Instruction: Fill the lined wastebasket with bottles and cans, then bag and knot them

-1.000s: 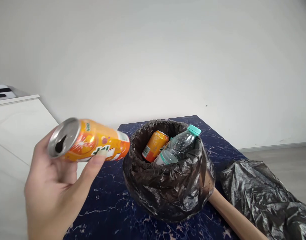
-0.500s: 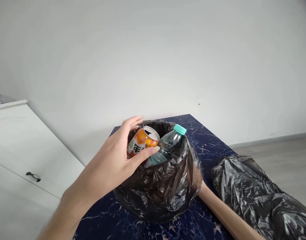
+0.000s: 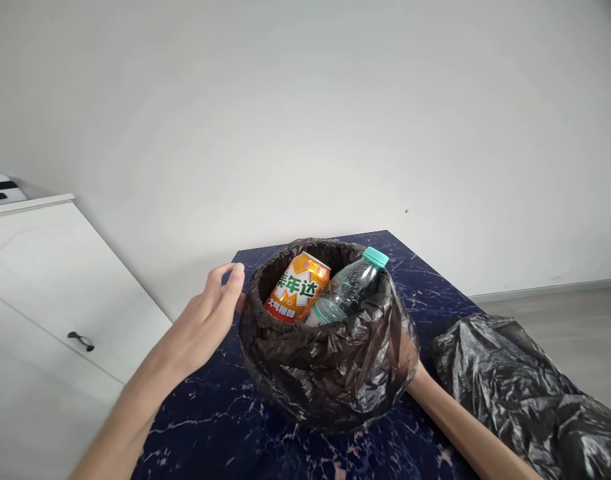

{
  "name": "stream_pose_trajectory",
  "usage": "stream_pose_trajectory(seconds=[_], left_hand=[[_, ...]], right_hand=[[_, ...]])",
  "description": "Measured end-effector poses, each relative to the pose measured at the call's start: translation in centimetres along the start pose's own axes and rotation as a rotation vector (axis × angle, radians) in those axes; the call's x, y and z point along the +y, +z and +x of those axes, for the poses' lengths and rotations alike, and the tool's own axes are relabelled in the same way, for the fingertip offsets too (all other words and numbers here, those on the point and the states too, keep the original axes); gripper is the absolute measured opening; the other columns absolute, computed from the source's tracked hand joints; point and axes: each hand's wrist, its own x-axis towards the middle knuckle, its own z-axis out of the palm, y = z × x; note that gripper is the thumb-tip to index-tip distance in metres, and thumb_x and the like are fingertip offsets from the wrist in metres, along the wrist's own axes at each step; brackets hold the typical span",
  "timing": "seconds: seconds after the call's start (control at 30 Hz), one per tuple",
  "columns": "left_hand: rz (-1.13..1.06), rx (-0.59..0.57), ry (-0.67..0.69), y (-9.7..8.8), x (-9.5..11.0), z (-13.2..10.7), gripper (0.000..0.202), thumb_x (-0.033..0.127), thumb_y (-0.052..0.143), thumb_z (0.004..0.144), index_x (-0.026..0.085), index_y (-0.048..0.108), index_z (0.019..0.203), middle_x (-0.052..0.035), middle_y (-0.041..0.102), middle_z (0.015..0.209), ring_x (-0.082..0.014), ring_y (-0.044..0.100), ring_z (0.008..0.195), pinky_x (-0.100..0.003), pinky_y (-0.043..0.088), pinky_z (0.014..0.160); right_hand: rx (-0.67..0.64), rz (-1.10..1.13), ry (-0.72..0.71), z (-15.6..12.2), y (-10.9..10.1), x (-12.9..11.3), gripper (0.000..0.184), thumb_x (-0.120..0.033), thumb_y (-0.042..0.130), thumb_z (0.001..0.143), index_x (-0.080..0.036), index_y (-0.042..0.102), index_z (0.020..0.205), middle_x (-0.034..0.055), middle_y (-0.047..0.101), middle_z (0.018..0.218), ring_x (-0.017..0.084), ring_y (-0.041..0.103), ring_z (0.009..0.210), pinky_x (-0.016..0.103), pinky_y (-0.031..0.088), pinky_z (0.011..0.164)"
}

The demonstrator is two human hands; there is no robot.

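A bin lined with a black plastic bag [image 3: 330, 370] stands on a dark blue marbled tabletop [image 3: 200, 427]. Inside it, an orange soda can [image 3: 299, 287] leans beside a clear plastic bottle [image 3: 348, 290] with a turquoise cap, which rests against the rim. My left hand [image 3: 210, 313] is just left of the bin, holding nothing, thumb and bent fingers apart; one fingertip is close to the bin's side. Under the loose fold of the bag, my right hand [image 3: 405, 350] lies against the bin's right side. Its fingers are hidden by the plastic.
Another black plastic bag [image 3: 515, 380] lies crumpled on the right of the table. A white cabinet [image 3: 50, 280] with a dark handle is at left, a white-and-black object [image 3: 4, 190] on top. Behind the table rises a pale wall [image 3: 305, 120]; grey floor [image 3: 560, 320] shows at right.
My left hand has let go of the soda can and moved left out of the bin. The can now leans inside with its label facing me. My right hand stays at the bin's side.
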Motion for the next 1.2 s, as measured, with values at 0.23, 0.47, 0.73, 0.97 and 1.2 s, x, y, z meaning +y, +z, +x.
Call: stream_pose_trajectory(seconds=[0.23,0.47,0.73,0.97,1.2], left_hand=[[-0.383,-0.118,-0.045,0.2,-0.1,-0.2,0.093,0.085,0.075,0.076,0.035,0.054,0.152,-0.0096,0.077,0.12,-0.0381,0.065,0.126,-0.049,0.048,0.103],[-0.658,0.029,0.024,1.0,0.6,0.9,0.081,0.066,0.091,0.07,0.028,0.067,0.139,-0.0076,0.074,0.101,-0.0304,0.069,0.104,-0.037,0.051,0.083],[-1.116,0.104,0.084,1.1,3.4,1.8,0.052,0.031,0.091,0.072,0.021,0.074,0.12,0.0,0.067,0.082,-0.0136,0.061,0.068,-0.022,0.045,0.056],[-1.235,0.136,0.125,0.5,5.7,2.3,0.046,0.021,0.084,0.07,0.02,0.071,0.115,0.0025,0.061,0.074,-0.0128,0.059,0.061,-0.022,0.046,0.052],[-1.332,0.19,0.23,-0.5,6.9,3.4,0.043,0.019,0.083,0.069,0.022,0.067,0.109,0.0032,0.06,0.077,-0.0133,0.06,0.064,-0.023,0.048,0.055]], right_hand=[[0.022,0.316,0.232,0.3,-0.5,-4.1,0.037,-0.058,0.075,0.081,-0.03,0.077,0.104,0.003,0.081,0.086,0.031,0.077,0.079,0.045,0.067,0.072],[-0.132,0.466,0.24,1.1,-1.8,-12.0,0.048,-0.05,0.088,0.078,-0.032,0.069,0.118,-0.0042,0.072,0.077,0.016,0.066,0.06,0.025,0.055,0.055],[-0.07,0.461,0.106,2.6,-1.2,-16.6,0.046,-0.034,0.097,0.067,-0.03,0.072,0.105,-0.0045,0.068,0.081,0.012,0.06,0.07,0.018,0.048,0.057],[-0.07,0.633,-0.029,4.8,-0.1,-22.2,0.031,-0.019,0.09,0.068,-0.024,0.073,0.093,-0.0053,0.059,0.084,0.009,0.054,0.071,0.017,0.048,0.06],[-0.153,0.645,-0.118,7.0,0.4,-25.9,0.025,-0.017,0.083,0.071,-0.025,0.067,0.088,-0.0052,0.053,0.072,0.011,0.046,0.062,0.027,0.047,0.061]])
